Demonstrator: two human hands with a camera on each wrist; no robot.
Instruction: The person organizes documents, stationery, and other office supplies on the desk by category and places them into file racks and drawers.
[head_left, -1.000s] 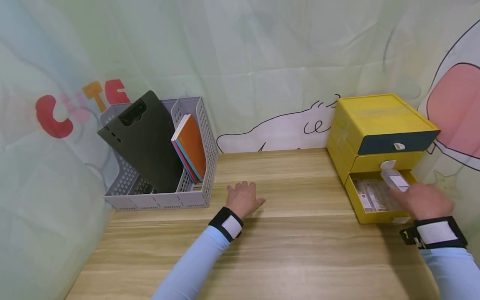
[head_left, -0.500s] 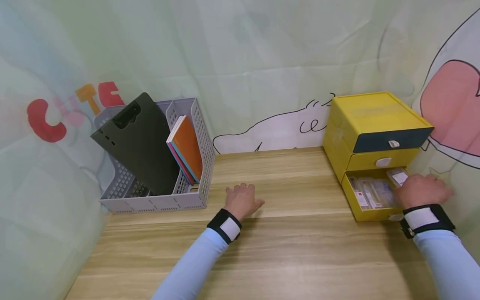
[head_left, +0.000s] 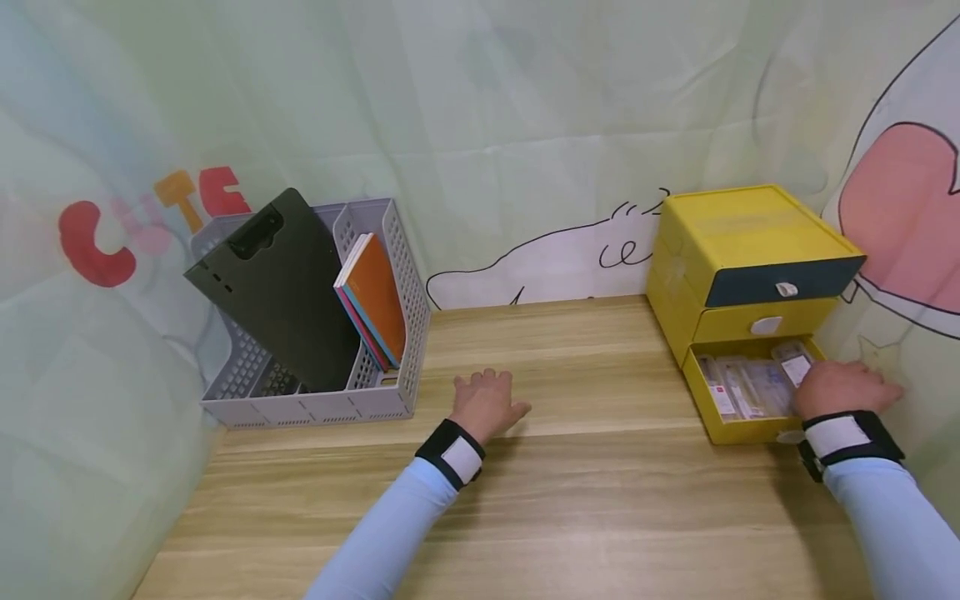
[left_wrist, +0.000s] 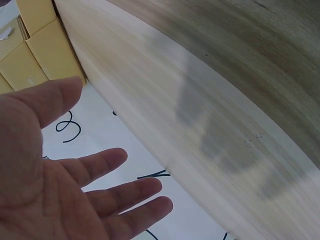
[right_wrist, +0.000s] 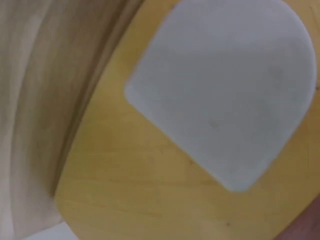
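At the right of the head view, my right hand is over the right side of the pulled-out bottom drawer. It holds the near end of a clear plastic case with a white label, low in the drawer; the fingertips are hidden. Several other clear packets lie to its left. The right wrist view shows the yellow drawer front and its white tab, with only a sliver of skin in the corner. My left hand hovers above the table with spread fingers, holding nothing; the left wrist view shows its palm.
The yellow drawer unit has a dark top drawer front. On the left stands a grey organizer holding a dark clipboard and several thin notebooks. A printed curtain hangs behind the wooden table.
My right hand has moved the clear case down into the bottom drawer, where it now sits lower beside the packets. The left hand stays in place; the head view has shifted slightly.
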